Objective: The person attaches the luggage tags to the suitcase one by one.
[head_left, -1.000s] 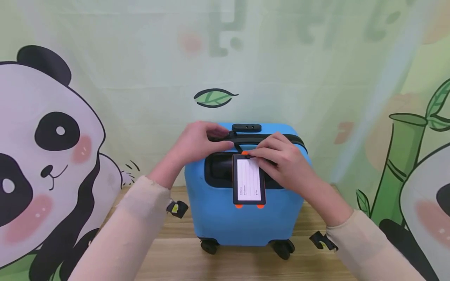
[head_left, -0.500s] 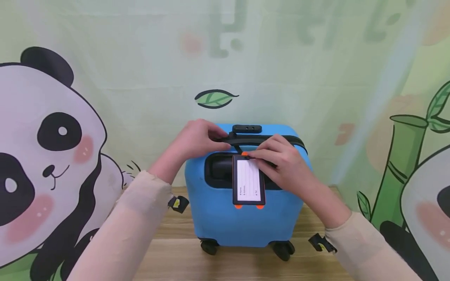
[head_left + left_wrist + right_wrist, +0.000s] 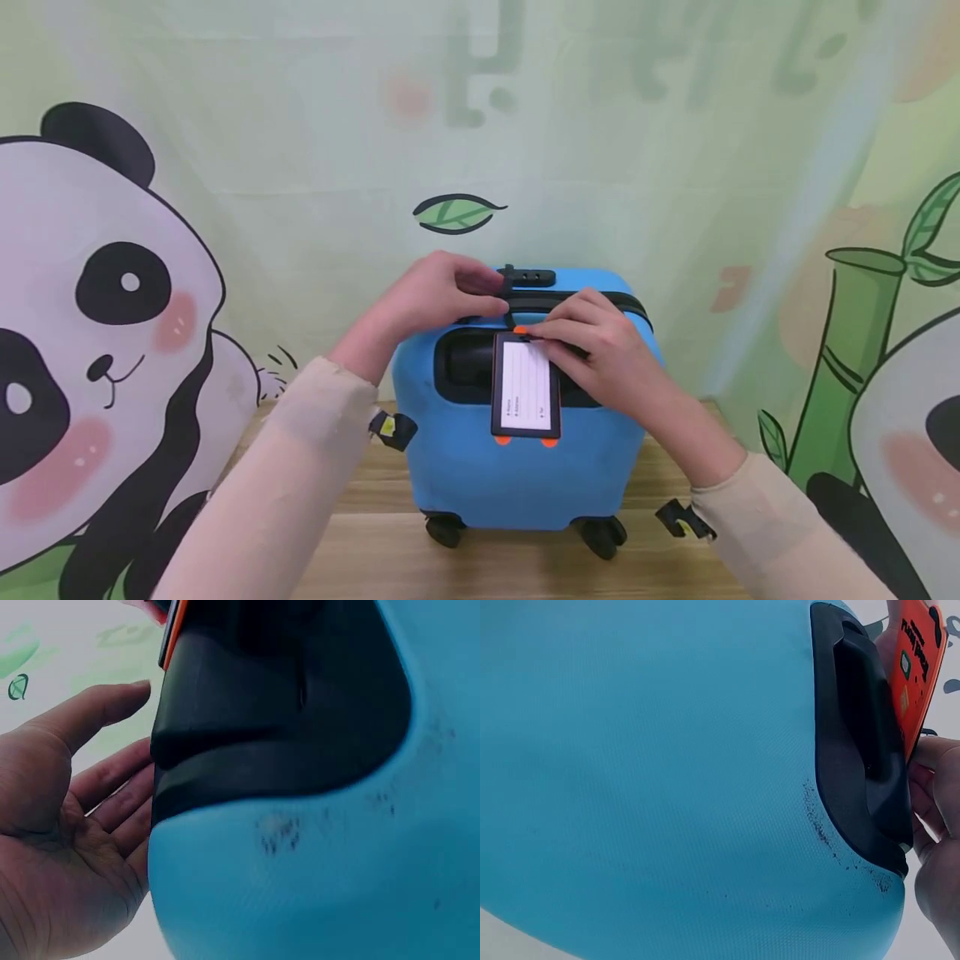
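A blue suitcase (image 3: 517, 475) with a black carry handle (image 3: 551, 302) stands upright. From a black strap (image 3: 509, 292) looped at the handle hangs a luggage tag (image 3: 525, 385), with a white lined card in a dark frame; its orange back (image 3: 915, 671) shows in the right wrist view. My right hand (image 3: 600, 350) pinches the tag's upper right corner between thumb and fingers. My left hand (image 3: 442, 292) is at the strap, thumb in front and fingers behind, a gap between them. In the left wrist view the thumb (image 3: 112, 703) is extended, and the suitcase hides the fingertips.
A black combination lock (image 3: 534, 278) sits on the suitcase top behind the handle. Black wheels (image 3: 600, 535) rest on the wood-grain surface (image 3: 405, 554). Close behind hangs a backdrop (image 3: 315, 167) printed with pandas and bamboo.
My left hand has shifted right along the handle, and the strap loop has moved right with it, its end now standing up in front of the lock. My right hand keeps pinching the tag.
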{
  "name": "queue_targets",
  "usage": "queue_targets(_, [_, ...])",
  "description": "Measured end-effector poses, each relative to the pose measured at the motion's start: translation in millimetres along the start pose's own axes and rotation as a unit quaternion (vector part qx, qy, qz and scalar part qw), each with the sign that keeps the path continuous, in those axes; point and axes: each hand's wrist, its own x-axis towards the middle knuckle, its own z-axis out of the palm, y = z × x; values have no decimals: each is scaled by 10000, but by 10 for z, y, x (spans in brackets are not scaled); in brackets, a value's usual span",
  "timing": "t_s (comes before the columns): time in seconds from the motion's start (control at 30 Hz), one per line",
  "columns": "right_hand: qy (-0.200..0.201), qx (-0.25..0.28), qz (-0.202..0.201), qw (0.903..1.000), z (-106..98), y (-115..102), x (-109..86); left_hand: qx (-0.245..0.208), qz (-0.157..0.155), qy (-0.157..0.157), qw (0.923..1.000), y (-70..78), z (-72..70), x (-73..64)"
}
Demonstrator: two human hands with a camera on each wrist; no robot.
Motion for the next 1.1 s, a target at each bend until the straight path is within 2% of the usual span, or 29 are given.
queue_targets(0.1, [-17, -12, 54, 10000, 3, -3, 4, -206, 136, 37, 9997, -6, 30, 10])
queue_targets(0.2, [-44, -41, 139, 9999, 6, -11, 15, -341, 351, 205, 9986, -21, 73, 17])
queue_targets(0.5, [-47, -124, 257, 9996, 35, 3, 77, -515, 1129, 1015, 9871, -90, 267, 61])
queue_targets(0.67, [-21, -44, 305, 9995, 46, 28, 137, -247, 1613, 1417, 9764, -90, 338, 43])
queue_targets(0.83, [10, 111, 454, 9989, 48, 56, 182, 125, 2025, 1645, 9653, -97, 376, 39])
queue_targets(1.1, [101, 432, 1163, 9922, 23, 80, 223, 553, 2423, 1912, 9496, -120, 391, 31])
